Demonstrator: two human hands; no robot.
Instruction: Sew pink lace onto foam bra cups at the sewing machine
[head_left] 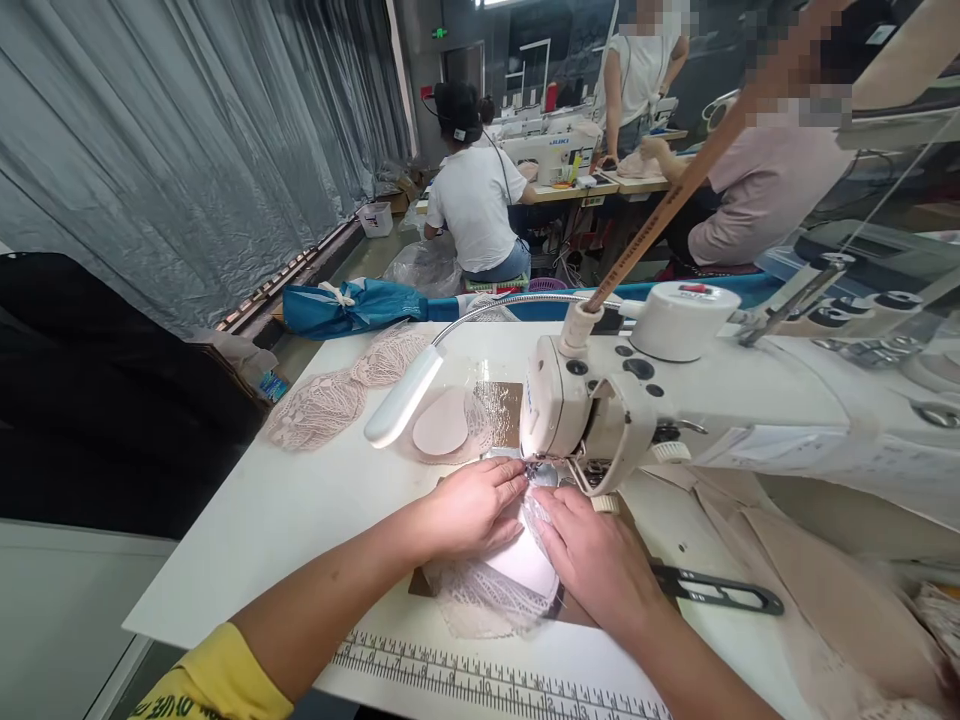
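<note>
Lace piece: pale lace [487,602] with a smooth white panel, lying on the table [225,570] under and between the fingers of both hands; its far end meets the needle area of the sewing machine [551,400].
Long axis: runs from the machine toward the wearer, near end slightly left; the lacy edge points to the ruler scale [450,678].
Left hand [472,510]: fingers extended, laid flat on the piece.
Right hand [592,545]: fingers bent over the right edge; whether they pinch it cannot be told.
Black snips [727,590]: just beside the right wrist.
</note>
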